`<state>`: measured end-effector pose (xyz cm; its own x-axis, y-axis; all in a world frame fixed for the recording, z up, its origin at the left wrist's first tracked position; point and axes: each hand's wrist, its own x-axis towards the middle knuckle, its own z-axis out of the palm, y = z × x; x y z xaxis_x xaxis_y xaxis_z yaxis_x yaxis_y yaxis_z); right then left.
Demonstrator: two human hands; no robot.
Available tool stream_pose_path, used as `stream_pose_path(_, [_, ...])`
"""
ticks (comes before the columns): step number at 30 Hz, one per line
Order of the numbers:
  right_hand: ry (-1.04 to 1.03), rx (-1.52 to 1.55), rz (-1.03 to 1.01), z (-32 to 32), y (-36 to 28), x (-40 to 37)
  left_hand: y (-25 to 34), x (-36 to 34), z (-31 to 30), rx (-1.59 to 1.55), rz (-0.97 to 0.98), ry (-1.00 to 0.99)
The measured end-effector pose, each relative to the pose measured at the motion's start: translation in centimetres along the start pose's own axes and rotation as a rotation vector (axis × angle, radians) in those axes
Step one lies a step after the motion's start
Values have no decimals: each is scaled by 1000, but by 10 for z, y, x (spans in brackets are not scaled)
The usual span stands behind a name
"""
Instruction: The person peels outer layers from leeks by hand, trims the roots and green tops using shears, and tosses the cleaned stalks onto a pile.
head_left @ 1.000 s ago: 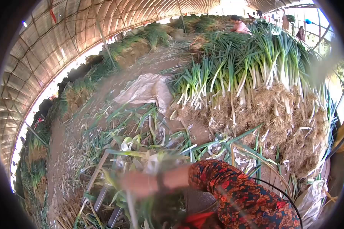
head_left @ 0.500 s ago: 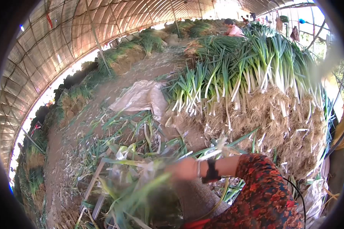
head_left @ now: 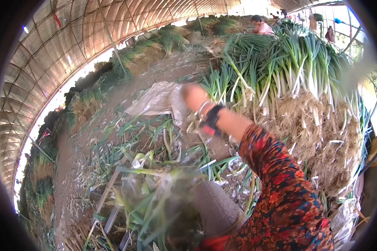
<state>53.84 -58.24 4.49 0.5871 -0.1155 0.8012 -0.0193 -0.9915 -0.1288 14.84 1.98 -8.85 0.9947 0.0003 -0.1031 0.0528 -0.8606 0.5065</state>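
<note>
My right hand [head_left: 195,97], blurred by motion, is stretched forward over the ground near a crumpled pale sack [head_left: 155,98]. A dark watch with a red part and a bracelet circle its wrist. The fingers are too smeared to show whether they hold anything. Up and to its right, apart from the hand, a single leek [head_left: 240,75] stands out against the left part of a big leek pile [head_left: 297,67]. My left hand is out of view. Below lie loose green leaves and pale peelings [head_left: 151,196], partly blurred, beside my knee [head_left: 215,209].
Metal bars [head_left: 109,219] stick out among the leaves at lower left. Roots [head_left: 310,138] of the stacked leeks face me on the right. A person [head_left: 264,27] in pink is at the back. More leek heaps [head_left: 142,54] line the tunnel's left side.
My right hand has swung up and forward from the leaves near my knee to beside the sack. A leek now shows in front of the pile's left part.
</note>
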Motion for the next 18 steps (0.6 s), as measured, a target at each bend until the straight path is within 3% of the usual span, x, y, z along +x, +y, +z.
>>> stream_pose_path(1, [-279,-87,-228,-37,-69,-34,2,1,9,-25,-2,-19])
stream_pose_path(2, [-339,180,-296,-40,-116,-70,3,3,18,-51,-7,-42])
stream_pose_path(3, [-411,438,-334,-5,-155,-118,3,3,26,-74,-15,-58])
stream_pose_path(4, [-634,501,-226,-22,-200,-156,2,2,32,-92,-23,-74])
stream_pose_path(5, [-741,719,-314,0,-229,-209,0,1,39,-112,-30,-87])
stream_pose_path(6, [-964,769,-390,-37,-252,-225,-6,-2,47,-133,-37,-100])
stream_pose_path(8, [-1126,692,-447,-64,-293,-267,-15,-7,54,-164,-48,-104])
stream_pose_path(9, [-1088,709,-528,-52,-311,-297,-24,-11,58,-185,-54,-107])
stream_pose_path(11, [-880,798,-490,-42,-331,-351,-44,-23,68,-230,-44,-114])
stream_pose_path(13, [-1145,697,-519,-66,-327,-333,-59,-33,75,-256,4,-133])
stream_pose_path(14, [-1090,738,-539,-37,-329,-365,-53,-33,81,-246,-3,-221])
stream_pose_path(15, [-892,843,-528,-60,-318,-342,31,-22,34,-181,-281,-395])
stream_pose_path(16, [-1134,817,-443,-66,-320,-330,22,-16,40,-277,31,-283])
stream_pose_path(17, [-1177,838,-453,-69,-320,-324,20,-20,43,-304,12,-319])
stream_pose_path(18, [-1075,948,-416,-65,-320,-335,7,-21,53,-217,-3,-352])
